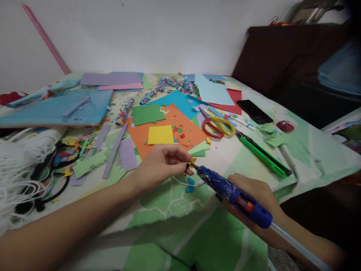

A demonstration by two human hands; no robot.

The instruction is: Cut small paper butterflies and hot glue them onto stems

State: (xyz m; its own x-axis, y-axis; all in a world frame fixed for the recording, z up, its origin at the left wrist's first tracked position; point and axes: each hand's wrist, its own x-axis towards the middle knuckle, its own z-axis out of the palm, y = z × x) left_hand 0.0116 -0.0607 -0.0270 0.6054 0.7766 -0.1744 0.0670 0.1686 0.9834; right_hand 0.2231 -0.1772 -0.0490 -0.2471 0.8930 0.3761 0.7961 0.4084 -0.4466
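Observation:
Between the fingertips of my left hand [166, 163] is a small yellow paper piece [193, 161], held above the front of the table. My right hand [251, 192] is wrapped round a blue glue gun [225, 186], with a clear glue stick [296, 242] coming out of its back end. The gun's nozzle meets or nearly meets the yellow piece. Just below hangs or lies a blue paper butterfly [190, 185] beside a white string [179, 182]. A yellow paper square [160, 134] lies on an orange sheet [180, 126] beyond my left hand.
Scissors with red and yellow handles [222, 127], a green cutter [262, 156] and a black phone [254, 111] lie at the right. White cord [22, 180] is heaped at the left, near purple strips [115, 150] and a blue folder [56, 107]. Scraps cover the patterned cloth [180, 226].

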